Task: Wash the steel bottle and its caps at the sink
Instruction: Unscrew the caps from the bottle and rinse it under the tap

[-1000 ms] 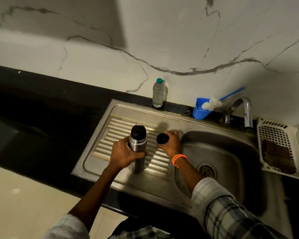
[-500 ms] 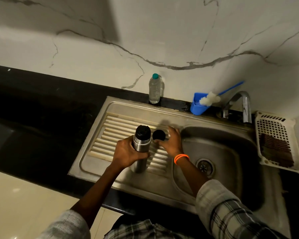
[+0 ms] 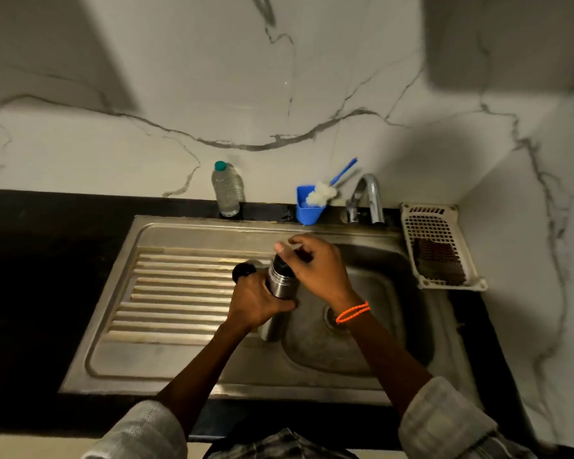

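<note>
- Head view: the steel bottle [image 3: 280, 286] stands roughly upright at the seam where the sink's [image 3: 212, 233] ribbed drainboard [image 3: 179, 293] meets the basin, its top tipped slightly toward the wall.
- The left hand [image 3: 257, 303] is wrapped round the middle of the bottle, fingers curled on its steel wall.
- The right hand [image 3: 315, 266] comes over the bottle's top, fingers and thumb curled round the dark inner cap [image 3: 280, 262] there.
- A black outer cap [image 3: 243, 271] lies on the drainboard just left of the bottle, touching the left hand's knuckles.
- Behind the bottle along the wall: a clear plastic bottle [image 3: 227, 190] to the left, a blue cup [image 3: 309, 207] holding a brush, then the tap [image 3: 368, 197].
- A white plastic basket [image 3: 439, 246] sits right of the bottle, beyond the basin.
</note>
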